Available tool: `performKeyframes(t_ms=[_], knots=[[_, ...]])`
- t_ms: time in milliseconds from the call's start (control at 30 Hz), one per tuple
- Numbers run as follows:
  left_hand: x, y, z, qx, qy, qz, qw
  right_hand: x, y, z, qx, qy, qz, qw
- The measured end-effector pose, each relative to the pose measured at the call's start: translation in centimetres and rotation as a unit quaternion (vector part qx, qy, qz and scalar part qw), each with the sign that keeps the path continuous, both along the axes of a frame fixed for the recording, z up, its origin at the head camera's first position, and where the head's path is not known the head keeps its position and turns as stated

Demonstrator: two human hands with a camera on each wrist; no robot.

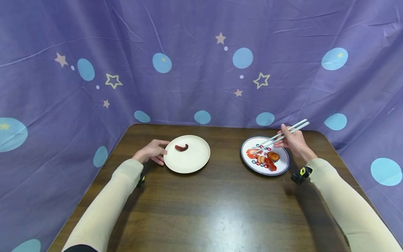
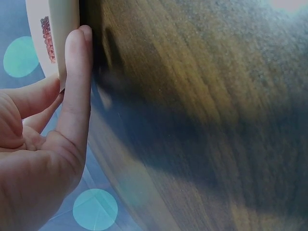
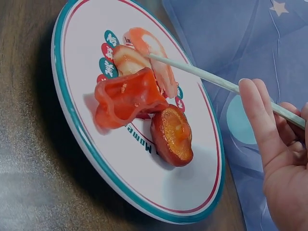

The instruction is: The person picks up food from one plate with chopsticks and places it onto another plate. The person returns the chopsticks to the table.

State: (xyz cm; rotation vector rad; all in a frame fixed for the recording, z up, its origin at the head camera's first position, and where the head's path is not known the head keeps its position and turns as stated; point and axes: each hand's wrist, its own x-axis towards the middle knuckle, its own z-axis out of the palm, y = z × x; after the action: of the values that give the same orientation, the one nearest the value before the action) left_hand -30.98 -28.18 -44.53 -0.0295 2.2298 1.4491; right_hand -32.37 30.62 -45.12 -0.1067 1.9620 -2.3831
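Note:
A cream plate [image 1: 192, 161] lies on the left of the table, bearing one dark red, curled food piece [image 1: 181, 148]. My left hand [image 1: 153, 152] grips its left rim, pinching the edge in the left wrist view. At right, my right hand [image 1: 293, 141] holds pale chopsticks [image 1: 299, 126] that slant down to an orange-and-white shrimp [image 3: 166, 72] on a white plate [image 3: 197, 199] with a teal rim. The tips meet the shrimp; whether they clamp it is unclear. Beside it lie a red sausage-like piece [image 3: 127, 98], a browned round piece [image 3: 172, 137] and a pale tan piece [image 3: 129, 61].
Both plates stand toward the back of a dark wooden table [image 1: 201, 199], with bare wood between them. A purple curtain [image 1: 195, 94] with stars and blue dots hangs behind and at the sides. A small black device [image 1: 301, 175] sits on the right wrist.

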Motion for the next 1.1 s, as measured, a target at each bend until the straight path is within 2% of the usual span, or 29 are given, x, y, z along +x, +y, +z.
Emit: performKeyframes(t_ms=[367,633,1100], knots=[[-0.1,0.0,0.2,-0.010,0.002,-0.001,0.9999,-0.6,0.9,0.3,-0.029,-0.008,0.005,1.000],[0.1,0.0,0.2,-0.005,0.002,-0.003,1.0000,-1.0,1.3,1.1,-0.068,-0.012,0.027,0.997],[0.1,-0.1,0.1,-0.004,0.004,-0.005,1.0000,-1.8,1.5,2.6,-0.056,-0.039,0.053,0.996]])
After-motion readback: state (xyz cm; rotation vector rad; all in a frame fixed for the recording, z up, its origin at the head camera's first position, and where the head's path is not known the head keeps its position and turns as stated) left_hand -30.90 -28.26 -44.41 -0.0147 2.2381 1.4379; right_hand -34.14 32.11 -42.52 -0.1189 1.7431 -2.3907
